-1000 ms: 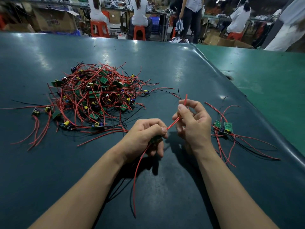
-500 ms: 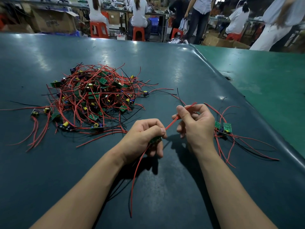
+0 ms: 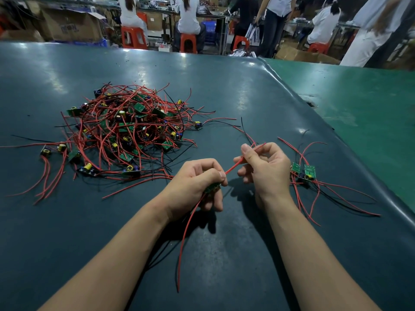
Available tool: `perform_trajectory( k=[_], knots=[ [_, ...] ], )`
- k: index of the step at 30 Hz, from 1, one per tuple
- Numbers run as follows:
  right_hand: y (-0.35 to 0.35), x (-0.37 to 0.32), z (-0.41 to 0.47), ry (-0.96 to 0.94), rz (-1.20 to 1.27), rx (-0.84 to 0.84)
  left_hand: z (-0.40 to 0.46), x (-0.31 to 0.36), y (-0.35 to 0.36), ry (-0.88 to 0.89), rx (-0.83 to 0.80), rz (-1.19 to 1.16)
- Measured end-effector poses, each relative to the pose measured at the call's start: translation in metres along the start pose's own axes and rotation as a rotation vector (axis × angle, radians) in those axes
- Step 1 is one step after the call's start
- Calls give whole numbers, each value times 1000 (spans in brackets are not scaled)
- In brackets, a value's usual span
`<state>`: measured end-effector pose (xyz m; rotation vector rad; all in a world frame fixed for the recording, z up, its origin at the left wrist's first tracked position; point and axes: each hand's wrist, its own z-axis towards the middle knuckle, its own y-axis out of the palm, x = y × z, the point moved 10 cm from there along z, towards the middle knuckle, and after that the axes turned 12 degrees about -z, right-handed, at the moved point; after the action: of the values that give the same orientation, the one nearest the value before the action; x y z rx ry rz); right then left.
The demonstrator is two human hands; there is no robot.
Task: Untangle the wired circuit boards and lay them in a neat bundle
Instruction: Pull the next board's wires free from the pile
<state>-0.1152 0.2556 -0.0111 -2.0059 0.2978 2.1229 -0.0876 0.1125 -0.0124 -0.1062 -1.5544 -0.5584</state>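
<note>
A tangled heap of small green circuit boards with red and black wires (image 3: 125,129) lies on the dark table to the left. My left hand (image 3: 197,185) grips one small green board (image 3: 212,187) in its curled fingers, and a long red wire (image 3: 183,239) hangs from it toward me. My right hand (image 3: 266,169) pinches another red wire of that board (image 3: 238,163) between thumb and forefinger, stretched taut between both hands. A small laid-out bundle of boards (image 3: 304,172) with wires fanning out rests just right of my right hand.
The dark green table (image 3: 224,254) meets a brighter green table (image 3: 363,104) along a raised seam on the right. A few loose boards (image 3: 46,151) lie left of the heap. Beyond the far edge, people sit on red stools (image 3: 133,38) among cardboard boxes.
My right hand has slid along the red wire and tipped its free end from upright to pointing right. The left hand has held still with the board.
</note>
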Motion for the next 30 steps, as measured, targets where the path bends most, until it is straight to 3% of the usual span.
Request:
perform_trajectory(
  k=[3,7,11,19,30],
  knots=[
    [16,9,-3,170,235,-167,0,1,-2,11,27,0],
    [30,9,-11,165,136,-331,2,1,-4,21,54,15],
    [8,2,0,66,106,-118,1,-1,-2,-5,22,34],
    [-14,-3,3,-28,97,113,0,0,4,-16,-28,34],
    [-14,-6,2,-95,57,125,1,-1,0,-12,-5,7]
  ],
)
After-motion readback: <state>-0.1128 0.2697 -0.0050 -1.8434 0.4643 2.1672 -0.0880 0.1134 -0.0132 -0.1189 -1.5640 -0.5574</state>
